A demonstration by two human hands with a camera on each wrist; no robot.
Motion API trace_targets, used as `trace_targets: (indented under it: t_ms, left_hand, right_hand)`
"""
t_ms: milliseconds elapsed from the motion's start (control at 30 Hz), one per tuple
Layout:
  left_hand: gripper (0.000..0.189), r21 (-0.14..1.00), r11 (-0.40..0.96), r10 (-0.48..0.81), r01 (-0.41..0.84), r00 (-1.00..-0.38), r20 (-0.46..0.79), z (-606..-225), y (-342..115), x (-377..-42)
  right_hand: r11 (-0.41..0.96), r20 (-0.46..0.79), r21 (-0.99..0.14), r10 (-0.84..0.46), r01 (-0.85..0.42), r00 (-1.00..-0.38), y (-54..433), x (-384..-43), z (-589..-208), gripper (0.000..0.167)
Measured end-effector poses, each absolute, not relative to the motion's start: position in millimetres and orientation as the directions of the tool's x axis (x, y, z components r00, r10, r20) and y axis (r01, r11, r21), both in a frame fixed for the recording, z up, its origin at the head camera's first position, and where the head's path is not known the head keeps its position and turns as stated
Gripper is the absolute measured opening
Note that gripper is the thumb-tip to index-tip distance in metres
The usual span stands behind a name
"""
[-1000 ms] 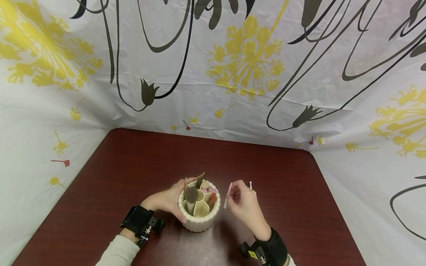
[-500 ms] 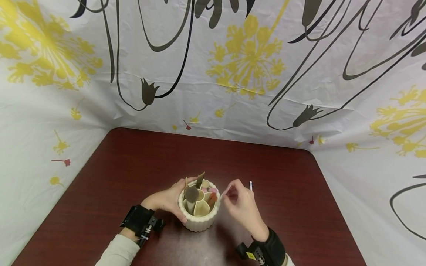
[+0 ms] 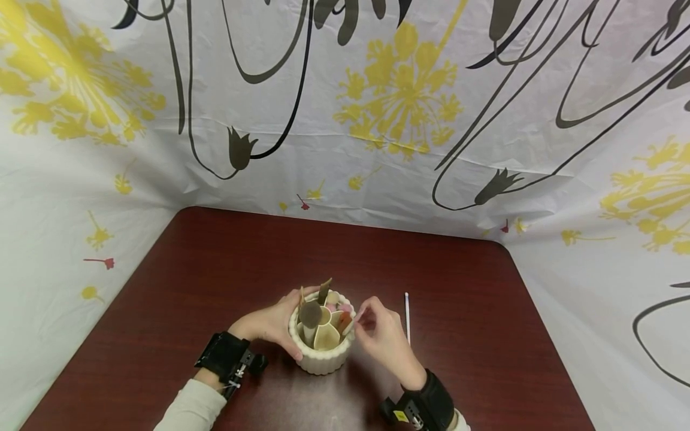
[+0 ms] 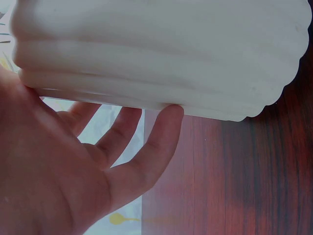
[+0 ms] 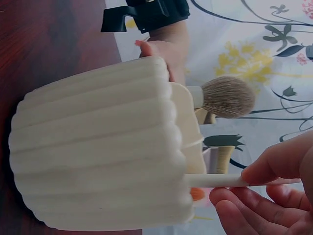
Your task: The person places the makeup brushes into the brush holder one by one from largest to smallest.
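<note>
A cream scalloped pot (image 3: 321,364) with inner compartments stands on the table, holding makeup brushes. My left hand (image 3: 275,326) grips its left side, thumb at the front and fingers behind; the left wrist view shows fingertips (image 4: 171,115) against the ribbed wall. At the pot's right rim, my right hand (image 3: 385,341) pinches a thin white stick (image 5: 215,180) between thumb and fingers. In the right wrist view the stick's far end reaches the rim; whether it is inside is hidden. A fluffy brush (image 5: 229,97) and a flat brush (image 5: 225,159) stick out of the pot.
Another slim white stick (image 3: 408,317) lies on the dark red table (image 3: 259,251), just right of my right hand. Patterned white cloth (image 3: 302,137) hangs behind and beside the table. Black camera straps (image 3: 222,356) wrap both wrists.
My right hand has moved left with the stick, up to the pot's rim. More of the stick lying on the table now shows. My left hand and the pot have stayed in place.
</note>
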State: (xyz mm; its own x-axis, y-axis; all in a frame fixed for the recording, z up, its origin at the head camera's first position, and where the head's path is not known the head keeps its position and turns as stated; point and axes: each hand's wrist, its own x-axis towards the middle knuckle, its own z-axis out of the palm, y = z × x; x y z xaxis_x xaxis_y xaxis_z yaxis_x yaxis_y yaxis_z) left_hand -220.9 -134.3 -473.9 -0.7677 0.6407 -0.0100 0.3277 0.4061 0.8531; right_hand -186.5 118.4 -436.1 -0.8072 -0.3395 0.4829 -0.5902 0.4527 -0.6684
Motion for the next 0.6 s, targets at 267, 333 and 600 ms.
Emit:
trace_targets:
  t_ms: [267, 333, 600]
  left_hand:
    - [0.12, 0.853, 0.413, 0.635, 0.32, -0.772, -0.019, -473, -135, -221]
    - [0.119, 0.851, 0.415, 0.635, 0.321, -0.772, -0.018, -473, -135, -221]
    - [0.119, 0.854, 0.411, 0.64, 0.32, -0.768, -0.021, -475, -135, -221]
  right_hand:
    - [0.451, 0.472, -0.663, -0.369, -0.598, -0.801, 115, -187, -443, 0.028]
    - [0.461, 0.466, -0.657, -0.374, -0.597, -0.802, 115, -187, -444, 0.028]
    - [0.482, 0.458, -0.649, -0.37, -0.588, -0.809, 115, -188, -448, 0.029]
